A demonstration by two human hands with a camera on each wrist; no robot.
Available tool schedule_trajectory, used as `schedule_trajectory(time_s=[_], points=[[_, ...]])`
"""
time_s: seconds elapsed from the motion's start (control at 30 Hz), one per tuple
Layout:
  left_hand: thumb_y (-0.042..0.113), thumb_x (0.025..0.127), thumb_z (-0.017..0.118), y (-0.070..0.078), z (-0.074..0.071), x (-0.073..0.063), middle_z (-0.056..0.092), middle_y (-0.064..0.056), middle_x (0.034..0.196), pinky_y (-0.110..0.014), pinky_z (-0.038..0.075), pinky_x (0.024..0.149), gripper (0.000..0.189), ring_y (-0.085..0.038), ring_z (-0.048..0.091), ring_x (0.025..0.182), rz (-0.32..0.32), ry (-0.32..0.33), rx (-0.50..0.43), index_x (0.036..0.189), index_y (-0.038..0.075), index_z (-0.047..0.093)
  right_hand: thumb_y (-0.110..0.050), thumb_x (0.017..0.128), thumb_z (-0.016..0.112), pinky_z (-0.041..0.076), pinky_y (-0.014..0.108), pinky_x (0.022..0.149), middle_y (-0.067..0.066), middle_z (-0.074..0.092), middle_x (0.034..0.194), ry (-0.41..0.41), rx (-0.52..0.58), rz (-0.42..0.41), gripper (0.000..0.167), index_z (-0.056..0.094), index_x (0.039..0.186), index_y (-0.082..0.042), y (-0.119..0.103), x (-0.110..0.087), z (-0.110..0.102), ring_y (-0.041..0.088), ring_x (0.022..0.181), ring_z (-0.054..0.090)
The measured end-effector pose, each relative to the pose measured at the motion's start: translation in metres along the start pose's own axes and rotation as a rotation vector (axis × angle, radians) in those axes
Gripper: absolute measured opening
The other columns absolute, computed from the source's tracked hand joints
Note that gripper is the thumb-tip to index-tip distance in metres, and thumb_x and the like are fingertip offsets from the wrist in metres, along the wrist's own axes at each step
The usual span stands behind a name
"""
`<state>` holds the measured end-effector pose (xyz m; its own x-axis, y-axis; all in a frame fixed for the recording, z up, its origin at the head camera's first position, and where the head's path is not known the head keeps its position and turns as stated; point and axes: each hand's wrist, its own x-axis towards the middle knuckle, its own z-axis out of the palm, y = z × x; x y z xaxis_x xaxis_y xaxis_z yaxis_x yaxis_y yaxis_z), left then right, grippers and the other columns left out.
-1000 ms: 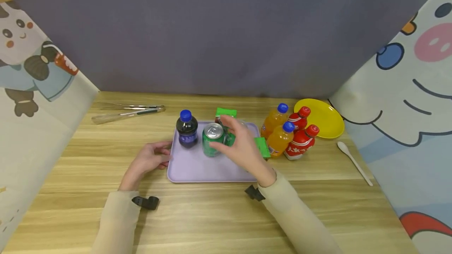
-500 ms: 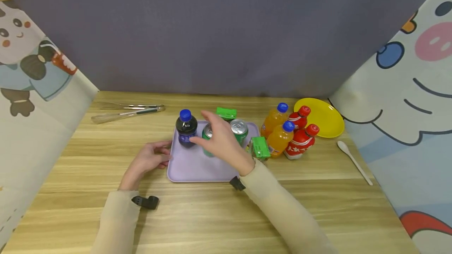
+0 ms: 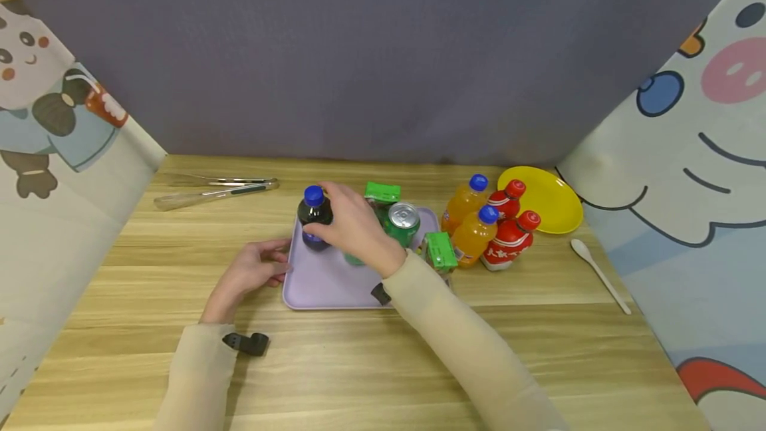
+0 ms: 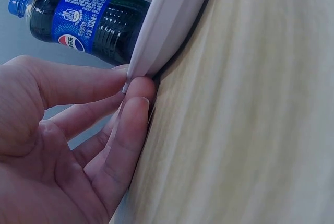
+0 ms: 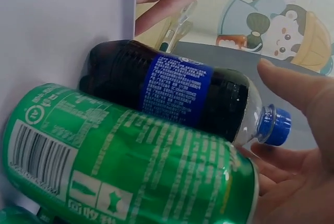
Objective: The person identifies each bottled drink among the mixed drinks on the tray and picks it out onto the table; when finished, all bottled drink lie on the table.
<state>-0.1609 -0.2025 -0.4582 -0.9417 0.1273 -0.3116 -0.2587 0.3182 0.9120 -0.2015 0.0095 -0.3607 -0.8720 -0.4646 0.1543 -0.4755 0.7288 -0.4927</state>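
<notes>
A lavender tray [image 3: 332,288] carries a cola bottle [image 3: 312,213] with a blue cap and blue label, standing upright near its left edge. My left hand [image 3: 254,269] pinches the tray's left rim between thumb and fingers. Spread around the bottle's upper part is my right hand [image 3: 358,228]; in the right wrist view its thumb stays apart from the bottle while the other fingers reach behind the cap. A green soda can [image 5: 130,151] stands beside the bottle, mostly hidden under the right hand in the head view. Another green can [image 3: 403,223] stands to its right.
Two green-topped drink cartons, one at the back [image 3: 383,193] and one at the right [image 3: 441,251], stand by the cans. Orange drink bottles [image 3: 474,235] and red bottles [image 3: 509,241] crowd the right side. Beyond are a yellow plate [image 3: 553,208], a spoon [image 3: 600,276] and, far left, tongs [image 3: 218,191].
My right hand has moved left, from over the green cans to the cola bottle. The left hand has stayed at the tray's rim.
</notes>
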Motion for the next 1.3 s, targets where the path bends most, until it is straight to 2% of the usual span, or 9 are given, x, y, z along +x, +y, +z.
schedule_trajectory(time_s=[0.23,0.47,0.8,1.1,1.3], points=[[-0.006,0.084,0.064,0.000,0.000,0.001,0.058,-0.023,0.104,-0.034,0.058,0.062,0.059,-0.022,0.064,0.070,0.004,-0.007,0.000,0.138,-0.007,0.042,-0.042,0.075,0.080,0.047,0.032,0.093,0.007,0.056,0.128,-0.041,-0.007,0.063,0.077,0.046,0.137,-0.008,0.000,0.009,0.004,0.021,0.113,0.054],[-0.004,0.083,0.066,-0.002,0.002,0.002,0.059,-0.022,0.101,-0.034,0.058,0.060,0.059,-0.024,0.064,0.068,0.014,-0.008,0.012,0.138,-0.006,0.044,-0.041,0.074,0.081,0.051,0.032,0.084,0.005,0.062,0.113,-0.038,-0.015,0.085,0.064,0.056,0.123,-0.009,0.004,0.012,0.009,0.019,0.100,0.059],[-0.005,0.083,0.066,0.002,0.002,0.002,0.059,-0.022,0.102,-0.034,0.058,0.061,0.060,-0.023,0.064,0.068,0.022,-0.018,0.017,0.138,-0.006,0.043,-0.039,0.070,0.085,0.051,0.030,0.086,0.004,0.063,0.118,-0.028,-0.004,0.138,0.071,0.057,0.129,-0.010,0.005,0.015,0.009,0.019,0.105,0.058],[-0.006,0.084,0.064,0.000,0.001,0.001,0.058,-0.024,0.105,-0.034,0.058,0.063,0.059,-0.022,0.063,0.069,0.009,-0.009,0.019,0.139,-0.007,0.042,-0.037,0.067,0.086,0.051,0.028,0.084,-0.001,0.066,0.111,0.021,0.031,0.086,0.064,0.064,0.121,-0.012,0.002,0.015,0.012,0.016,0.101,0.060],[-0.006,0.084,0.063,-0.002,0.001,0.001,0.058,-0.026,0.106,-0.035,0.058,0.063,0.058,-0.022,0.064,0.070,0.004,0.000,0.019,0.138,-0.008,0.042,-0.034,0.068,0.086,0.050,0.027,0.084,0.001,0.065,0.114,0.051,0.155,0.082,0.067,0.061,0.124,-0.007,-0.001,0.010,0.003,0.015,0.102,0.059]])
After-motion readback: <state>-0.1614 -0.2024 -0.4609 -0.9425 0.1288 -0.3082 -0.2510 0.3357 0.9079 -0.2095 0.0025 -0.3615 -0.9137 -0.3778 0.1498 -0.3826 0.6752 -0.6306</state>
